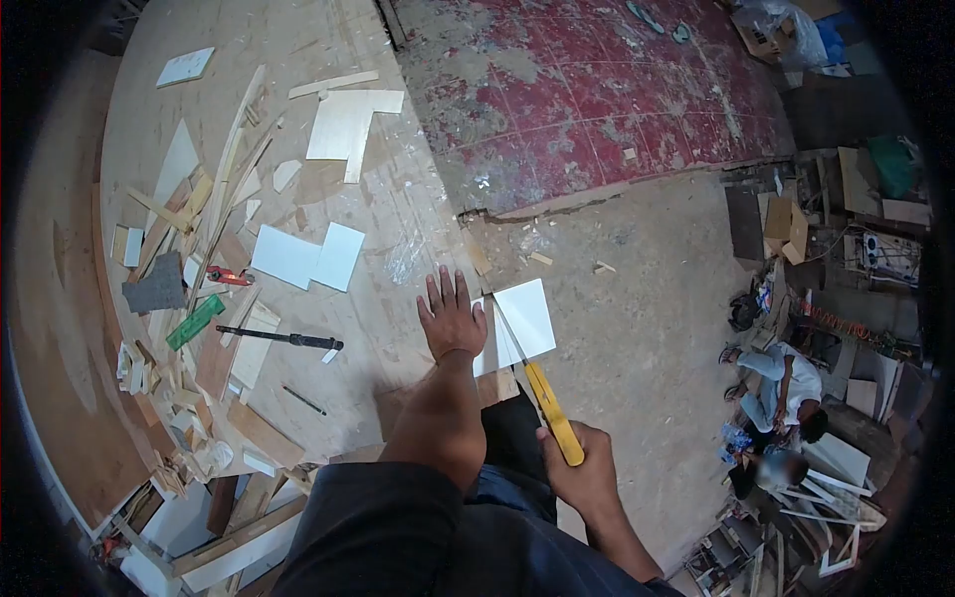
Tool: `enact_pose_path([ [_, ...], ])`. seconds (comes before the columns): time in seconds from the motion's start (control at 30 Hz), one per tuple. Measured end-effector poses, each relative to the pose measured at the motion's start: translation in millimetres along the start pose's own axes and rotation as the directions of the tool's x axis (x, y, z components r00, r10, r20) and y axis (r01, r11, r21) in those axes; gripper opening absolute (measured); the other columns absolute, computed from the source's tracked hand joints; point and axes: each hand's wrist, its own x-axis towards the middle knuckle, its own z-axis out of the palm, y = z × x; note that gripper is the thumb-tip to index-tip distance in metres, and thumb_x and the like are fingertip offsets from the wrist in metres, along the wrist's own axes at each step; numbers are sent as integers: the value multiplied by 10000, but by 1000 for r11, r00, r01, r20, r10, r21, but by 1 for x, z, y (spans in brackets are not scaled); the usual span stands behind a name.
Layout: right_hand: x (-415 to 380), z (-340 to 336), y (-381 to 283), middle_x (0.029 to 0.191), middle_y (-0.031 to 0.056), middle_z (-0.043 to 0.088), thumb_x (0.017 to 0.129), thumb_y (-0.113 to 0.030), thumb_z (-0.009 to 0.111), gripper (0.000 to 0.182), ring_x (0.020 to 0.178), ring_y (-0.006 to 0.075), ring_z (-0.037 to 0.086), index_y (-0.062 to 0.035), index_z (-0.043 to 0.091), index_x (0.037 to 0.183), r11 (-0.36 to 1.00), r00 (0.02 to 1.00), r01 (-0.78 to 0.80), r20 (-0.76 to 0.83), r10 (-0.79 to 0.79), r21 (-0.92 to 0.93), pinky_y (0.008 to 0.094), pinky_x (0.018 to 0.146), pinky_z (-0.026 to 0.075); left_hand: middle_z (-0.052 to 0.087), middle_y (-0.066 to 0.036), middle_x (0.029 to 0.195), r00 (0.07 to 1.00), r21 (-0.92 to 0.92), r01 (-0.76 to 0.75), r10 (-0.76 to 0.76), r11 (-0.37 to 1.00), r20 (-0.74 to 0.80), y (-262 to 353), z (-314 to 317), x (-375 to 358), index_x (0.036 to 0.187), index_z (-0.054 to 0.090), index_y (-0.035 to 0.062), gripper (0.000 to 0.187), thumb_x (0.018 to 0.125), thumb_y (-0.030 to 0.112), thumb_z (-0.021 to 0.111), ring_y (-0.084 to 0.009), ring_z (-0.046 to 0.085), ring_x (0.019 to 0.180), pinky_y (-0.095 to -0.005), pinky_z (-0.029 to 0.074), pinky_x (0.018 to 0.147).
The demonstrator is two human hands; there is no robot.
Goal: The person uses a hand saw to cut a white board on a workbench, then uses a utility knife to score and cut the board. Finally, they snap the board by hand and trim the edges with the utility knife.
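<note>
A white board (530, 316) lies at the table's edge, partly out over the floor. My left hand (454, 323) rests palm down with fingers spread, at the left side of the board. In my right hand (581, 466) is the yellow handle of a saw (553, 410), gripped low near its end. Its thin blade runs up across the board, pointing away from me and slightly left. The left forearm stretches forward from a dark sleeve.
Cut white panels (308, 261), a pale L-shaped sheet (343, 129), a black rod-like tool (281, 338), a pencil (304, 400) and a green block (195, 322) lie on the wooden table (398, 189). Wood offcuts crowd its left. Beyond the floor, people (791, 393) sit by clutter at right.
</note>
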Motion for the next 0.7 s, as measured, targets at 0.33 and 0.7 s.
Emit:
enact_pose_path([
  [0.33,123,65,19,633,128,618,926,-188,687,277,613,147,582,53,644,796,995,986,104,-133,-104,-3,355,594,477,117,-97,1692,1000,42,18,-19,999,23,-2,-1,0,1604,242,162,723,967,438,445,-340,115,1546,-581,104,1205],
  [0.7,86,13,-42,609,8,545,941,-237,693,337,568,89,488,20,614,738,999,999,-48,0,48,13,306,517,406,84,-100,1698,1000,-11,7,-7,1000,9,-2,-1,0,1612,213,158,727,964,407,428,-342,81,1554,-582,84,1207],
])
